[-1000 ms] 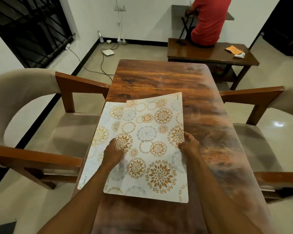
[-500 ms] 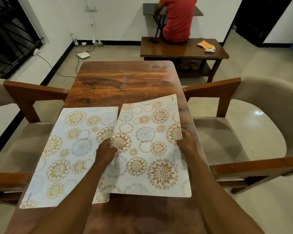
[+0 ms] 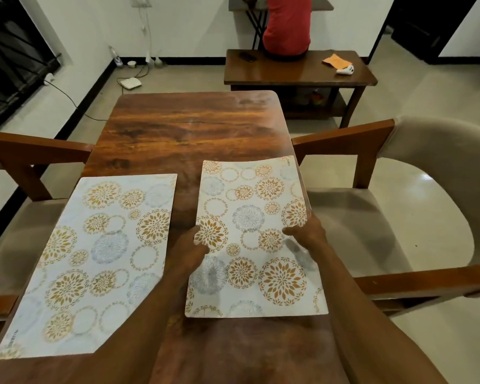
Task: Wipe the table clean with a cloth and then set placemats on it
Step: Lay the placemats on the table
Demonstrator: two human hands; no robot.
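Glossy wood-grain surface [image 3: 194, 128] | left placemat [image 3: 94, 259] lies flat | both hands, left hand [image 3: 187, 252] and right hand [image 3: 306, 234], pinch the floral right placemat [image 3: 255, 242] by its edges

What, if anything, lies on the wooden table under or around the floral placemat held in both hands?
Nothing visible does. The held floral placemat sits over bare wooden table, gripped by left hand and right hand, apart from the second placemat.

A home dining room: wooden dining table [image 3: 194, 128] mid-frame, cushioned armchairs [image 3: 416, 206] either side, tiled floor [image 3: 416, 101]
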